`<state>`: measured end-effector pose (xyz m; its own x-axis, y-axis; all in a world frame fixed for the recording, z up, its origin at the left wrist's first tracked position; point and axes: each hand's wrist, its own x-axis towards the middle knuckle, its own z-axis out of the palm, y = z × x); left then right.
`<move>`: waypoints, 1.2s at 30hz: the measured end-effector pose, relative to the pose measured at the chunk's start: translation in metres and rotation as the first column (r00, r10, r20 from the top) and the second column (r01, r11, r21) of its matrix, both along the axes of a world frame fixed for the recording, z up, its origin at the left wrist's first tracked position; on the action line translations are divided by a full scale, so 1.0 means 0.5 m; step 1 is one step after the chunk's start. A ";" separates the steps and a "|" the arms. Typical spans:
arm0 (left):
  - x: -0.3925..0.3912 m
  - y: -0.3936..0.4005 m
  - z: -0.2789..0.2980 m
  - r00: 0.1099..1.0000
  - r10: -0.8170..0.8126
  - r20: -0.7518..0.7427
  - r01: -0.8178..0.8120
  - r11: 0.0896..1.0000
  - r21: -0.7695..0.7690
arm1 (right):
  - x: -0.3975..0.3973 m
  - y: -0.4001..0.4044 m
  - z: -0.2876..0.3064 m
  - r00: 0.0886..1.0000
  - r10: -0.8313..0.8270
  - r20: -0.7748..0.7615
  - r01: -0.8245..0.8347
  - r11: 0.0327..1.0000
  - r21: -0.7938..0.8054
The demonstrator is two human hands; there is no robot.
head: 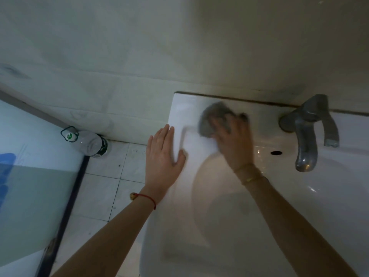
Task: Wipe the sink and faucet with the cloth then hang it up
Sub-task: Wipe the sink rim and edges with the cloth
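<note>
A white ceramic sink (339,200) fills the right half of the head view. Its grey metal faucet (308,132) stands at the back right, spout hanging over the bowl. My right hand (234,140) presses a grey cloth (212,118) onto the back left deck of the sink; hand and cloth are blurred. My left hand (164,150) lies flat with fingers together on the sink's left rim, holding nothing.
A clear plastic water bottle (87,142) with a green cap loop stands on the tiled floor left of the sink, against the wall. A glass panel with a dark frame (67,206) runs along the far left. The tiled wall rises right behind the sink.
</note>
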<state>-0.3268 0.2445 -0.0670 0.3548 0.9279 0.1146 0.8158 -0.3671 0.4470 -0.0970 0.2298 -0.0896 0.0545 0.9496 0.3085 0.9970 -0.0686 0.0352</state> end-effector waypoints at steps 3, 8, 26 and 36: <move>0.001 -0.001 0.001 1.000 0.003 -0.002 -0.003 1.000 -0.016 | 0.093 -0.069 0.010 0.957 -0.253 -0.141 0.257 0.966 0.017; 0.005 -0.002 0.006 1.000 0.008 0.004 -0.008 1.000 -0.017 | 0.073 -0.040 0.013 0.914 -0.359 -0.191 0.367 0.930 0.010; 0.011 -0.006 0.009 0.999 0.021 -0.036 -0.021 1.000 -0.013 | -0.004 0.064 0.008 0.970 -0.159 -0.185 0.181 0.978 0.108; 0.009 -0.004 0.011 1.000 0.014 -0.013 -0.014 1.000 -0.017 | -0.071 -0.081 -0.039 0.980 0.147 -0.134 -0.138 0.988 0.075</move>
